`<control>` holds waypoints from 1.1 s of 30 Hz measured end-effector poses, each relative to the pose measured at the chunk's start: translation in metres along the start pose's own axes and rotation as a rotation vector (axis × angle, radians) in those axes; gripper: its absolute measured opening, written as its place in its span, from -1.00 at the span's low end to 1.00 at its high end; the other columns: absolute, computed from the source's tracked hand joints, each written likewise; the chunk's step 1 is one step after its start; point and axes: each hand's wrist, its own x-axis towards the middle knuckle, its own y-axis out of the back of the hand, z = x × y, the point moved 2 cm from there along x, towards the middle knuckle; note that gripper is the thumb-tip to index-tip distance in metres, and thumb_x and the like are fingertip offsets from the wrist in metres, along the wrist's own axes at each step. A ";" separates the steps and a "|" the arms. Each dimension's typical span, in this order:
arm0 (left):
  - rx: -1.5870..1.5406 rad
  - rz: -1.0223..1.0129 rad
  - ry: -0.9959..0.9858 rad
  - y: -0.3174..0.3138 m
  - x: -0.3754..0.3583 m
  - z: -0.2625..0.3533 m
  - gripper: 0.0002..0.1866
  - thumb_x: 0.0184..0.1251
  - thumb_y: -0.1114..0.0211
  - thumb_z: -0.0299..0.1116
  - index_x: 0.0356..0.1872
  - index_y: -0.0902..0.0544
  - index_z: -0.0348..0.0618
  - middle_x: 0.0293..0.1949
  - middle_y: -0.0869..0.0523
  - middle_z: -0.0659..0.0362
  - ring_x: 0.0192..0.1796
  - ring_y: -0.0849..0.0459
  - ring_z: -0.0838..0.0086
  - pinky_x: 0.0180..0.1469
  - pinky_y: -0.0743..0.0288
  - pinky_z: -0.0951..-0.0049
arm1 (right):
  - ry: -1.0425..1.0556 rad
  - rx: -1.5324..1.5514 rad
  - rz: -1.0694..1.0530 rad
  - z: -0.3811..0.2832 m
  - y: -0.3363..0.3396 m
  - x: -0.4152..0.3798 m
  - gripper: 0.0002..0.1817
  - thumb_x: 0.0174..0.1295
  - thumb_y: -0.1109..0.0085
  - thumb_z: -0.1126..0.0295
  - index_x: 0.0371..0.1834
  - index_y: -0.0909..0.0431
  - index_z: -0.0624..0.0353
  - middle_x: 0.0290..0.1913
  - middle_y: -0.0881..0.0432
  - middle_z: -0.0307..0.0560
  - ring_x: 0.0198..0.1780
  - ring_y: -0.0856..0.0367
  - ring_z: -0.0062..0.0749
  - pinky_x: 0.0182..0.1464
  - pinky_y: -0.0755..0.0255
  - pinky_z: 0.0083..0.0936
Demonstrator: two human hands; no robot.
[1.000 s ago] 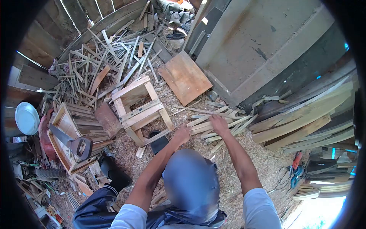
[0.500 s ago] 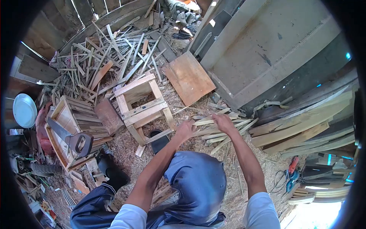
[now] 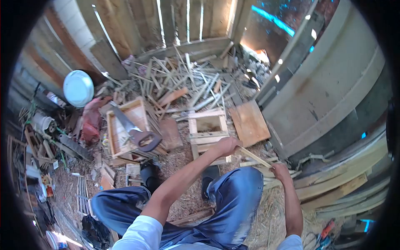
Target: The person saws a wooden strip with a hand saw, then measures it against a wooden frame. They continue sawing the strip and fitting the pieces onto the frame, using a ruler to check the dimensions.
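Note:
A thin pale wooden strip (image 3: 255,157) stretches between my two hands, sloping down to the right. My left hand (image 3: 228,146) is closed around its upper end, in front of the small wooden stool frame (image 3: 208,134). At the lower end, my right hand (image 3: 281,171) grips the strip with bent fingers. Below the strip, partly hidden by my knee and right hand, more pale strips (image 3: 271,183) lie in a loose pile on the ground.
A handsaw (image 3: 132,129) lies across a slatted wooden crate (image 3: 111,132) on the left. Beyond the stool frame are a square board (image 3: 250,123) and a heap of scrap sticks (image 3: 183,79). Large panels (image 3: 321,91) lean at right. Sawdust and offcuts cover the ground.
The view has tilted up and turned left. Both hands have lifted the strip off the pile and moved farther apart along it, the left now higher than the right.

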 end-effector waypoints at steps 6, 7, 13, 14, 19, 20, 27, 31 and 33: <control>0.156 0.217 0.142 0.131 -0.113 0.010 -0.76 0.27 -0.29 -0.24 -0.21 -0.62 -0.22 -0.37 -0.69 -0.12 -0.24 -0.67 -0.07 -0.20 -0.52 0.04 | 0.256 0.279 0.157 -0.095 0.089 0.056 -0.77 0.17 -0.25 0.41 -0.11 -0.68 0.19 -0.38 -0.66 0.19 -0.29 -0.65 0.10 -0.22 -0.50 -0.19; 0.239 0.300 0.122 0.146 -0.136 0.006 -0.74 0.25 -0.30 -0.22 -0.23 -0.64 -0.22 -0.41 -0.70 -0.12 -0.30 -0.67 -0.08 -0.23 -0.54 0.03 | 0.290 0.282 0.176 -0.120 0.107 0.066 -0.77 0.17 -0.25 0.41 -0.11 -0.68 0.19 -0.38 -0.66 0.19 -0.29 -0.65 0.10 -0.22 -0.50 -0.19; 0.299 0.349 0.416 0.217 -0.260 0.025 -0.75 0.24 -0.24 -0.30 -0.16 -0.65 -0.25 -0.35 -0.72 -0.15 -0.25 -0.71 -0.04 -0.17 -0.55 0.02 | 0.570 0.356 0.299 -0.289 0.165 0.112 -0.78 0.13 -0.20 0.41 -0.17 -0.70 0.19 -0.31 -0.67 0.25 -0.24 -0.67 0.08 -0.14 -0.52 -0.19; 0.329 0.407 0.383 0.226 -0.273 0.040 -0.76 0.24 -0.22 -0.34 -0.15 -0.64 -0.26 -0.34 -0.72 -0.16 -0.24 -0.71 -0.04 -0.17 -0.55 0.05 | 0.637 0.387 0.274 -0.320 0.162 0.120 -0.76 0.12 -0.21 0.40 -0.16 -0.70 0.19 -0.30 -0.67 0.25 -0.23 -0.67 0.09 -0.13 -0.52 -0.18; 0.239 0.471 0.412 0.241 -0.300 0.023 -0.73 0.29 -0.22 -0.34 -0.05 -0.62 -0.22 -0.35 -0.71 -0.14 -0.25 -0.68 -0.05 -0.18 -0.53 0.13 | 0.859 0.269 0.212 -0.432 0.159 0.129 -0.75 0.13 -0.24 0.34 -0.19 -0.69 0.23 -0.31 -0.68 0.24 -0.21 -0.67 0.10 -0.11 -0.52 -0.15; 0.200 0.473 0.404 0.243 -0.307 0.016 -0.74 0.31 -0.21 -0.35 -0.05 -0.62 -0.23 -0.32 -0.71 -0.14 -0.24 -0.69 0.00 -0.18 -0.52 0.15 | 0.891 0.190 0.238 -0.442 0.154 0.135 -0.73 0.15 -0.25 0.30 -0.16 -0.68 0.22 -0.32 -0.68 0.23 -0.22 -0.67 0.10 -0.14 -0.53 -0.16; 0.025 0.638 0.573 0.246 -0.391 -0.050 -0.75 0.41 -0.15 -0.34 -0.02 -0.61 -0.26 -0.39 -0.68 0.00 -0.32 -0.65 0.29 -0.23 -0.49 0.29 | 0.558 0.264 0.256 -0.496 0.121 0.130 -0.63 0.25 -0.22 0.13 -0.14 -0.61 0.25 -0.30 -0.67 0.27 -0.15 -0.65 0.17 -0.07 -0.50 -0.06; 0.091 0.606 0.709 0.257 -0.416 -0.061 -0.73 0.43 -0.12 -0.26 -0.07 -0.62 -0.24 -0.44 -0.69 -0.05 -0.37 -0.67 0.19 -0.27 -0.47 0.21 | 0.580 0.161 0.098 -0.496 0.105 0.149 -0.70 0.28 -0.15 0.24 -0.04 -0.57 0.19 -0.23 -0.68 0.21 -0.12 -0.64 0.15 -0.07 -0.49 -0.06; 0.114 0.659 0.741 0.259 -0.417 -0.060 -0.71 0.41 -0.13 -0.23 -0.14 -0.63 -0.27 -0.38 -0.69 -0.15 -0.32 -0.69 0.02 -0.24 -0.47 0.12 | 0.575 0.093 0.036 -0.502 0.085 0.151 -0.59 0.21 -0.19 0.13 -0.11 -0.56 0.29 -0.23 -0.68 0.29 -0.13 -0.66 0.18 -0.05 -0.50 -0.02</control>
